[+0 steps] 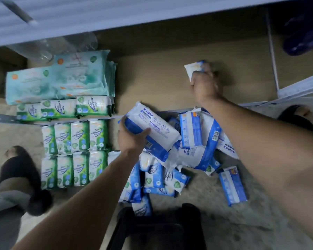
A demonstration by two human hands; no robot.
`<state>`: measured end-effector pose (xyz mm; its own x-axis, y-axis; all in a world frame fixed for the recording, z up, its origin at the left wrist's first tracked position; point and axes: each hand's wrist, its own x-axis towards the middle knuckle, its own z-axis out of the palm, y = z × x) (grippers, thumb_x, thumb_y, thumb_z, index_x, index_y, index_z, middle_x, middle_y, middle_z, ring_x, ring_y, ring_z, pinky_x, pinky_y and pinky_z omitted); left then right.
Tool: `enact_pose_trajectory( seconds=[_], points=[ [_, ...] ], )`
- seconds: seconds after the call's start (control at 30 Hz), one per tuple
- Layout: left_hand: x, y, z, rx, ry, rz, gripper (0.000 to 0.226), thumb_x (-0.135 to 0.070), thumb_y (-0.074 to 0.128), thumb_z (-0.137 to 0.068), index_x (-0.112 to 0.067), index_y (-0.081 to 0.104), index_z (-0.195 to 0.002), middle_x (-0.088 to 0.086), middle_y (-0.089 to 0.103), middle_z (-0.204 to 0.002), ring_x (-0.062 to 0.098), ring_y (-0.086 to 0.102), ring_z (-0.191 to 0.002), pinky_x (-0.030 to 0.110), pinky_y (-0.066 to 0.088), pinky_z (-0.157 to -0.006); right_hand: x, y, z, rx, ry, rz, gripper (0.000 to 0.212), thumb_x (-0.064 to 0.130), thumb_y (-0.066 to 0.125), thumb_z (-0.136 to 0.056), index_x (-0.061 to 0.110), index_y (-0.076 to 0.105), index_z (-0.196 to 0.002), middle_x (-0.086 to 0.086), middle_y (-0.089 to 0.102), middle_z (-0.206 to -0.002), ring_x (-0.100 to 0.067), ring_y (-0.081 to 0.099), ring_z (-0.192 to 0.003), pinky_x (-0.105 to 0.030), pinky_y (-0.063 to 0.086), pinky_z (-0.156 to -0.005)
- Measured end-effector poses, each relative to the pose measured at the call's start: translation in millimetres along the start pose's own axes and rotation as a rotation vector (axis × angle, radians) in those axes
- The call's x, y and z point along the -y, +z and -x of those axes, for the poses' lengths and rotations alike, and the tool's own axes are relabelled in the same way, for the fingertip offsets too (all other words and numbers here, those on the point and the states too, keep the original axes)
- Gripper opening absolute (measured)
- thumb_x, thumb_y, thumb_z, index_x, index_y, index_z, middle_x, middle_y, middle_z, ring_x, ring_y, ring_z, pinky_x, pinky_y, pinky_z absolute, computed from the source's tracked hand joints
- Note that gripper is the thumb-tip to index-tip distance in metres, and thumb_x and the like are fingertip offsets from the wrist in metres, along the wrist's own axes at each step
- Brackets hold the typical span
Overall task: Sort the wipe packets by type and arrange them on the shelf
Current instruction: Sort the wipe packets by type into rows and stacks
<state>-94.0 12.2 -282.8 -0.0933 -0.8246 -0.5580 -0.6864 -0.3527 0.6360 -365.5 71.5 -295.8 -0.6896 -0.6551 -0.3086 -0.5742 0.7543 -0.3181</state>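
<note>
The left hand [132, 136] grips a blue and white packet [152, 130] that reads "antabax", held just in front of the shelf [152, 78], where a heap of blue packets [197, 141] lies on the floor. The right hand [203, 83] is clamped on a small white and blue packet [193, 68], its writing too blurred to read, over the right part of the shelf. Green packets [93, 105] marked "Pine Antibacterial Wipes" lie on the shelf's left side.
</note>
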Motion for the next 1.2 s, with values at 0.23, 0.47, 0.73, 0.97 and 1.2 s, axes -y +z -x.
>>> enact_pose_trajectory(
  seconds=[0.23, 0.47, 0.73, 0.97, 1.2],
  points=[
    [-4.4, -7.7, 4.8, 0.003, 0.023, 0.052, 0.074, -0.021, 0.089, -0.07, -0.031, 0.048, -0.13, -0.001, 0.067, -0.112, 0.022, 0.068, -0.099, 0.046, 0.059, -0.087, -35.4, -8.9, 72.2, -0.171, 0.163, -0.08, 0.042, 0.007, 0.069, -0.078, 0.016, 0.058, -0.118, -0.016, 0.044, -0.13, -0.043, 0.056, -0.103, -0.041, 0.049, -0.087],
    [-23.0, -23.0, 24.5, 0.092, 0.094, 0.225, 0.06, -0.001, 0.08, -0.079, -0.021, 0.048, -0.125, 0.003, 0.063, -0.111, 0.005, 0.062, -0.079, 0.018, 0.054, -0.061, -72.3, -0.2, 164.0, -0.249, 0.34, -0.232, 0.044, 0.005, 0.069, -0.077, 0.013, 0.061, -0.12, -0.018, 0.048, -0.129, -0.041, 0.056, -0.107, -0.044, 0.051, -0.09],
    [-52.9, -54.7, 50.2, 0.09, 0.516, -0.067, 0.069, -0.01, 0.078, -0.078, -0.037, 0.044, -0.131, 0.001, 0.061, -0.124, 0.021, 0.068, -0.098, 0.049, 0.06, -0.08, -73.0, 16.8, 237.6, -0.047, 0.434, -0.148, 0.037, 0.016, 0.071, -0.078, 0.013, 0.064, -0.114, -0.017, 0.051, -0.127, -0.043, 0.053, -0.115, -0.046, 0.048, -0.092],
    [-67.2, -52.0, 77.4, 0.088, 1.023, -0.643, 0.102, -0.01, 0.072, -0.086, -0.03, 0.005, -0.16, 0.015, 0.058, -0.115, 0.031, 0.056, -0.095, 0.04, 0.048, -0.077, -31.7, 12.5, 228.8, -0.096, 0.156, -0.072, 0.05, 0.03, 0.067, -0.089, 0.02, 0.057, -0.137, -0.012, 0.044, -0.149, -0.037, 0.052, -0.119, -0.047, 0.044, -0.097],
    [-49.5, -27.8, 77.1, 0.139, 1.01, -0.625, 0.047, -0.029, 0.075, -0.088, -0.019, 0.064, -0.132, 0.006, 0.072, -0.113, 0.032, 0.063, -0.101, 0.033, 0.048, -0.078, -11.4, 19.1, 205.3, 0.058, -0.044, -0.146, 0.05, 0.027, 0.057, -0.095, 0.024, 0.05, -0.144, 0.0, 0.043, -0.154, -0.028, 0.044, -0.134, -0.044, 0.042, -0.106]
  ],
)
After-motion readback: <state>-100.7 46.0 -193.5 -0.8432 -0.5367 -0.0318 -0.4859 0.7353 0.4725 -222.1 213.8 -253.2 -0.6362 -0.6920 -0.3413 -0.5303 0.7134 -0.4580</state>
